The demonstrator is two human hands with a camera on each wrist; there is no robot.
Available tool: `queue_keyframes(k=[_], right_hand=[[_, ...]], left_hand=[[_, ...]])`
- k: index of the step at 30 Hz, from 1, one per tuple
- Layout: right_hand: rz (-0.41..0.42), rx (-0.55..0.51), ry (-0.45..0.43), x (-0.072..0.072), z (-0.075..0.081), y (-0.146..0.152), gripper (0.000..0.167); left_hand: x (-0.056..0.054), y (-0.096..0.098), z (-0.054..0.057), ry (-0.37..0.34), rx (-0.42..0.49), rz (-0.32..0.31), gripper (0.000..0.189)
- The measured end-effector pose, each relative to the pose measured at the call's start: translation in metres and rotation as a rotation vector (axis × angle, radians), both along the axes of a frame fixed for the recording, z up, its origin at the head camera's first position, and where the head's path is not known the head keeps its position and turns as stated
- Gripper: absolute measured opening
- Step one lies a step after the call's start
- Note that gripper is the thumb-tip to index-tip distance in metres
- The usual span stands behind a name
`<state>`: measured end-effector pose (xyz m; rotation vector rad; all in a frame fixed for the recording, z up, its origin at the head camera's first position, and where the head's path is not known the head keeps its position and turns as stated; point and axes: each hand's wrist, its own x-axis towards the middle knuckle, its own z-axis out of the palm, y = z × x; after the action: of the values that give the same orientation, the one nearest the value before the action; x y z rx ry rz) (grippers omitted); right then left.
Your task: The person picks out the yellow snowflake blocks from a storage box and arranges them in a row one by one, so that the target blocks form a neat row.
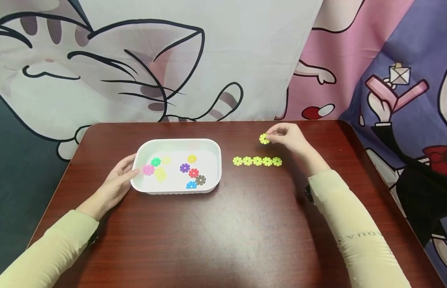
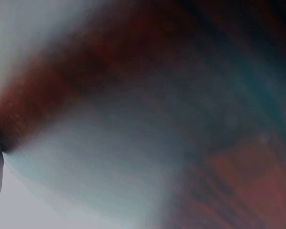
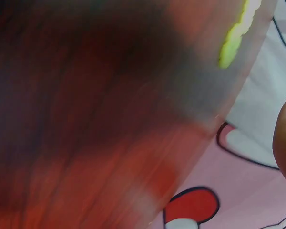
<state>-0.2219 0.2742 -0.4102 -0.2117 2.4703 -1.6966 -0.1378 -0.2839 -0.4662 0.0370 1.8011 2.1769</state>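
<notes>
My right hand pinches a yellow snowflake disc between thumb and fingertips, above the far side of the table. Nearer to me lies a straight row of several yellow snowflake discs, side by side; part of that yellow row also shows in the right wrist view. At the left, my left hand grips the end of a white plastic tray, thumb over its rim. Inside are loose snowflake discs, among them pink, green, purple, red, blue and grey.
Everything stands on a dark red-brown wooden table with rounded far corners. Behind its far edge hangs a cloth printed with cartoon figures. The left wrist view is mostly blurred.
</notes>
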Motion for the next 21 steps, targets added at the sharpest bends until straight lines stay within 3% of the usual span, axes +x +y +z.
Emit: queue_keyframes(k=[8,21], right_hand=[[-0.022,0.102,-0.027,0.011,-0.004,0.032,0.023],[0.027,0.182,-0.124,0.023,-0.016,0.067,0.028]], left_hand=[[0.000,0.000,0.000,0.001,0.005,-0.002,0.047],[0.000,0.000,0.000,-0.003,-0.012,-0.002,0.048]])
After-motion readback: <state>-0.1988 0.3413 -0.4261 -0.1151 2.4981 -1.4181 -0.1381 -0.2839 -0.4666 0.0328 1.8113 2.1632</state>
